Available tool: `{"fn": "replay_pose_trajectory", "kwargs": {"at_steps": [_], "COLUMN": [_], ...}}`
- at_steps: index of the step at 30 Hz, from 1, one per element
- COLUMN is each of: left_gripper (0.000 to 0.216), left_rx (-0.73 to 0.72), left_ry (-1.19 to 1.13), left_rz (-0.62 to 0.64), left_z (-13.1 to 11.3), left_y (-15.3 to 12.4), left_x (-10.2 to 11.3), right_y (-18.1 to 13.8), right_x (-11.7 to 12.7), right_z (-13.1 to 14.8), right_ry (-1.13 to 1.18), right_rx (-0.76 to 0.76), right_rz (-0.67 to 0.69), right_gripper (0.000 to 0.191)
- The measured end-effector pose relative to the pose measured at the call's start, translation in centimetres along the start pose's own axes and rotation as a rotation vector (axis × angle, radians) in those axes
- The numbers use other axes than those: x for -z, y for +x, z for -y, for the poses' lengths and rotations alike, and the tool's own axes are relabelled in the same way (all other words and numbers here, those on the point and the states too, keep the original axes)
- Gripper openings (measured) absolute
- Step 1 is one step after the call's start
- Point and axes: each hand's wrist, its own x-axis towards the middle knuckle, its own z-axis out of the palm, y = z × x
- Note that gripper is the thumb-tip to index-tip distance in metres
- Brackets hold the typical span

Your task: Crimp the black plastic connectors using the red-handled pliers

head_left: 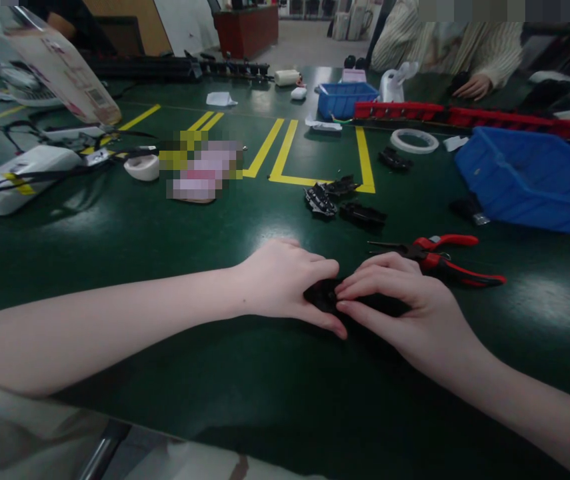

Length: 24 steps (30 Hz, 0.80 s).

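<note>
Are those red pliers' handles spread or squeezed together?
Spread: the pliers lie unheld on the table, handles diverging, beside the right hand, which grips a black part with the left hand.

The tabletop (215, 373) shines glossy; the black part (321, 293) looks matt, probably plastic.

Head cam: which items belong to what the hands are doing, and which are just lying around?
In hand:
- black part, pinched between the left hand and the right hand

Lying about, untouched:
- red-handled pliers, just beyond the right hand
- loose black parts
- large blue bin
- small blue bin
- white tape ring
</note>
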Motion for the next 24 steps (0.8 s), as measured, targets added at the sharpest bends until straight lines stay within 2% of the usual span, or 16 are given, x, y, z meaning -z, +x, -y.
{"fn": "replay_pose_trajectory", "kwargs": {"at_steps": [4,9,19,24], "left_gripper": [0.056,0.056,0.053,0.054], "left_rx": [0.014,0.003,-0.002,-0.01], "left_ry": [0.008,0.029,0.039,0.042], "left_rz": [0.007,-0.004,0.015,-0.006], "left_z": [-0.08,-0.07,-0.05,0.09], "left_y": [0.15,0.03,0.05,0.02], "left_x": [-0.11,-0.04,-0.03,-0.16], "right_y": [0.1,0.06,0.29,0.13], "right_x": [-0.18,-0.04,0.3,0.2], "right_z": [-0.03,-0.25,-0.05,0.02], "right_ry": [0.012,-0.084,-0.085,-0.095], "right_rx": [-0.005,-0.039,0.065,0.064], "right_rz": [-0.019,-0.007,0.045,0.038], "right_gripper": [0.008,0.007,0.007,0.008]}}
